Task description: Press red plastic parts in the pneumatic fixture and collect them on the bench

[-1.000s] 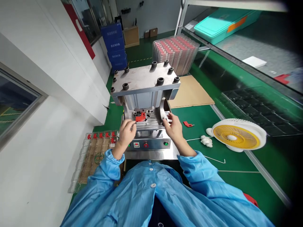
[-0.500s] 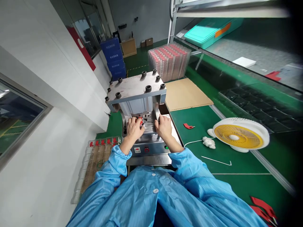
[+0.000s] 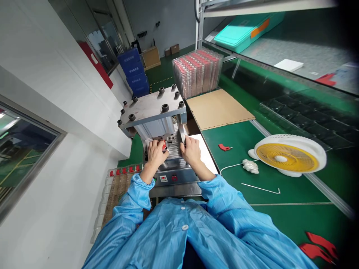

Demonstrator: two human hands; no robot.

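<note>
A bench-top press [image 3: 153, 106] with a thick metal top plate and black bolts stands before me. In its grooved metal bed, my left hand [image 3: 156, 154] bends its fingers over a small red part [image 3: 164, 144]. Most of that part is hidden behind the fingers. My right hand [image 3: 192, 151] is closed at the press's right side, thumb and fingers on the edge of an upright metal side plate [image 3: 181, 129]. The fingertips' far side is hidden. Below the hands, the front panel carries a red button [image 3: 174, 178] and a small switch [image 3: 163, 179].
On the green bench lie a red piece [image 3: 224, 147], a hex key [image 3: 260, 188], a cardboard sheet [image 3: 220, 108] and a yellow-white fan [image 3: 288, 156]. Red-handled tools [image 3: 319, 246] lie lower right. Stacked clear trays [image 3: 198, 73] stand behind; another tray [image 3: 119, 190] sits left.
The view has shifted slightly, so the press appears a little farther left. Both hands stay in nearly the same places, the left at the red part and the right at the side plate.
</note>
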